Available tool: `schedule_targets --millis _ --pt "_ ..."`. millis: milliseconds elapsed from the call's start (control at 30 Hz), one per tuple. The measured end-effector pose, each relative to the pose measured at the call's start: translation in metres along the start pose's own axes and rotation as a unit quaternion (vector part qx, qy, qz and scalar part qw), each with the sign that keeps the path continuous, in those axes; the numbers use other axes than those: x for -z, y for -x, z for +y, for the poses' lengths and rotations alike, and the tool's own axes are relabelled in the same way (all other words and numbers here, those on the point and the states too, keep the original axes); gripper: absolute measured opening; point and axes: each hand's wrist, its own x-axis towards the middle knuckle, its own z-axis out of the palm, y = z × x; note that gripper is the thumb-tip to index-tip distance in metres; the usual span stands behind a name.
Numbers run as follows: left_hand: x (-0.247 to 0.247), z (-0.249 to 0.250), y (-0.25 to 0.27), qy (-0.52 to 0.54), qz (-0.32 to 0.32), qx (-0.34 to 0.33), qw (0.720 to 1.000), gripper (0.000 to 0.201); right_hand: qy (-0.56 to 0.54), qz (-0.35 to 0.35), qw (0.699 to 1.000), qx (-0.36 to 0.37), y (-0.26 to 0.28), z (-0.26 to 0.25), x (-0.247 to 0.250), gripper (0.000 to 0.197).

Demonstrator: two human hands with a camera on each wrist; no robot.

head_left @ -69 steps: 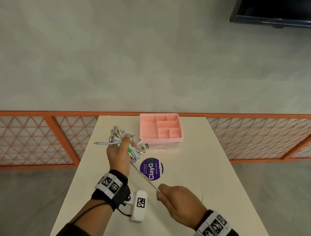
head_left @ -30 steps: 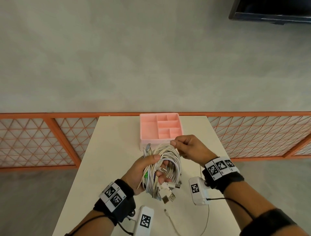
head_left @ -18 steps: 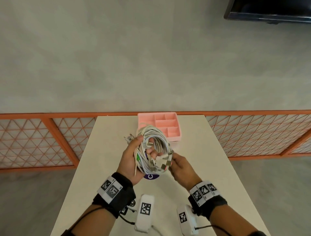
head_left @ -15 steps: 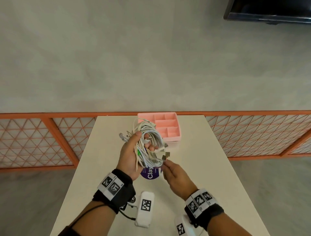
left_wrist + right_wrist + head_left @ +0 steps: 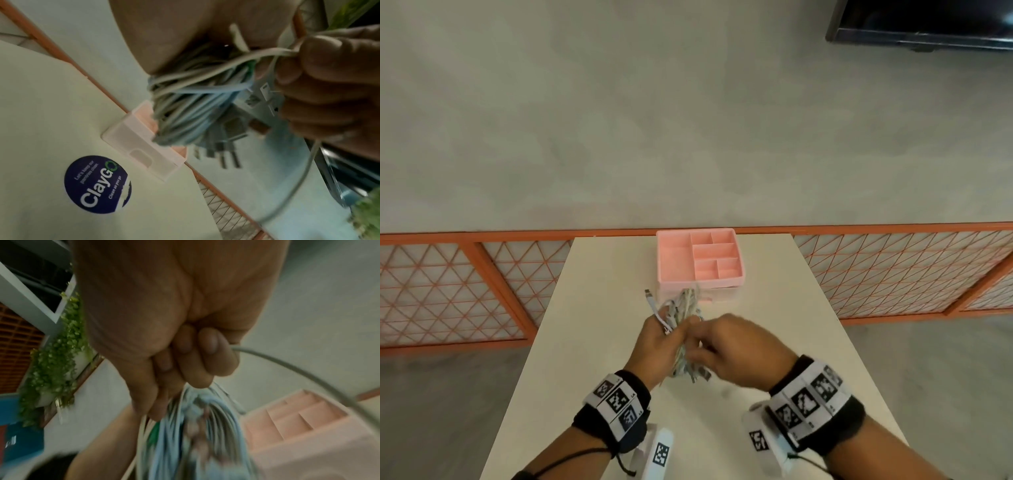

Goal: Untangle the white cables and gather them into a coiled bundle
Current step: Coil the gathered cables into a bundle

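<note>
A coiled bundle of white cables (image 5: 683,310) is held above the middle of the cream table (image 5: 592,291). My left hand (image 5: 655,346) grips the bundle (image 5: 191,110) from the left, with several plugs hanging under it. My right hand (image 5: 726,349) is pressed against the bundle from the right, its fingers (image 5: 197,360) curled round one loose white cable (image 5: 308,378) that passes across the coil (image 5: 197,434). One plug end (image 5: 648,294) sticks up at the left of the bundle.
A pink compartment tray (image 5: 674,263) stands at the table's far edge, just beyond the bundle. A round blue sticker (image 5: 96,185) lies on the tabletop. An orange lattice railing (image 5: 448,287) runs behind the table. A dark screen (image 5: 928,24) hangs at the upper right.
The right hand has moved up from below the bundle and closed against its right side, pulling a loose cable across the coil. The left hand lowered the bundle slightly towards me.
</note>
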Motion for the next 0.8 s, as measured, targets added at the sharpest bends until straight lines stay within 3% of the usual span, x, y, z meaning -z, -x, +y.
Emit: schedule_targets --millis 133,300,467,600,733,800 --pt "-0.005 0.006 0.010 0.037 -0.084 0.068 0.993 0.053 -0.112 -0.013 0.993 -0.036 -0.011 0.010 0.033 0.015" --pt "-0.008 0.013 0.010 0.123 -0.166 0.108 0.972 0.088 -0.216 0.069 0.972 -0.058 -0.023 0.032 0.054 0.018" --pt "-0.008 0.021 0.007 0.159 -0.169 0.091 0.968 0.047 -0.350 0.155 0.921 -0.074 -0.023 0.059 0.041 0.008" --pt "-0.007 0.025 0.002 0.261 -0.168 0.109 0.944 0.044 -0.454 0.229 0.846 -0.161 -0.019 0.072 0.011 0.014" --pt "-0.006 0.034 -0.005 0.348 -0.157 0.102 0.919 0.048 -0.534 0.223 0.787 -0.215 -0.013 0.062 -0.016 0.021" --pt "-0.006 0.037 -0.009 0.373 -0.148 0.094 0.911 0.046 -0.588 0.230 0.743 -0.222 -0.011 0.051 -0.021 0.026"
